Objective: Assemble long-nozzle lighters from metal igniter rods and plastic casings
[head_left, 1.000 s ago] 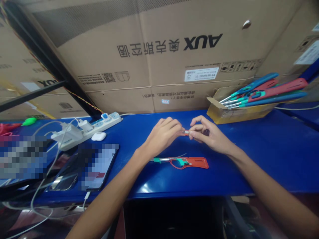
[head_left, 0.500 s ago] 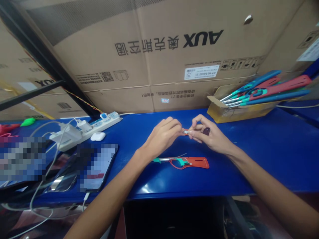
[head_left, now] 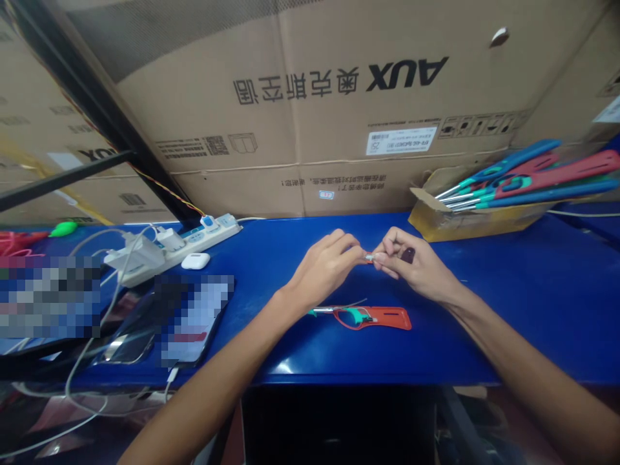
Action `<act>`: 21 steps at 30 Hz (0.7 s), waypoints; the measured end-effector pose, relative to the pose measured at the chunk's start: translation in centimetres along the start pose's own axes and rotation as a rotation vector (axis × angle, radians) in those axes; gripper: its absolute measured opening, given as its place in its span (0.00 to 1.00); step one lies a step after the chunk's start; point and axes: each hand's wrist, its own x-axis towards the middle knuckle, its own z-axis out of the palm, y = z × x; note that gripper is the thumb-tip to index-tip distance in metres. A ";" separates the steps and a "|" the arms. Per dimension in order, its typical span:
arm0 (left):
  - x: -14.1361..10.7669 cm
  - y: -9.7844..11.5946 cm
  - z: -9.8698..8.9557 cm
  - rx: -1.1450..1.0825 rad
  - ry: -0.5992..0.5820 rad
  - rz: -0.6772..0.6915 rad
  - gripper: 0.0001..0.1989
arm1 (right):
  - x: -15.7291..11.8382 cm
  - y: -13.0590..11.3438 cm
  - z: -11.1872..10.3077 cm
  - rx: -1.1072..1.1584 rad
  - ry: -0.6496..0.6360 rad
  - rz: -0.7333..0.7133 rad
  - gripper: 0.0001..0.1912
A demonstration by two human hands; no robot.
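Observation:
My left hand [head_left: 325, 266] and my right hand [head_left: 413, 266] meet fingertip to fingertip over the blue table [head_left: 508, 303]. Between them they pinch a small metal part [head_left: 369, 258] with a bit of red behind it. A small dark piece [head_left: 408, 255] sits tucked in my right hand. On the table just below my hands lies a red lighter body [head_left: 372, 317] with a teal trigger and a metal tube pointing left.
A cardboard tray [head_left: 450, 219] at the back right holds several long lighters [head_left: 513, 177] in blue, red and teal. A white power strip [head_left: 169, 247] with plugged chargers, a white earbud case [head_left: 196, 260], phones and cables lie at the left. Large cardboard boxes [head_left: 314, 110] wall the back.
My hands stay pinched on the small part. The view has shifted slightly, so everything sits a little further right in the picture.

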 end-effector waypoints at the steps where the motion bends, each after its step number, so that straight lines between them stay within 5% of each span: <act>1: 0.0 0.1 0.2 0.014 0.016 -0.007 0.14 | 0.0 0.0 0.0 0.000 0.004 -0.001 0.22; 9: -0.2 0.7 1.8 0.054 0.155 -0.063 0.10 | 0.1 0.1 -0.2 0.070 0.031 -0.006 0.23; 21: -0.3 0.1 1.5 0.138 0.028 -0.055 0.10 | 0.1 0.4 -0.4 0.048 0.004 0.065 0.23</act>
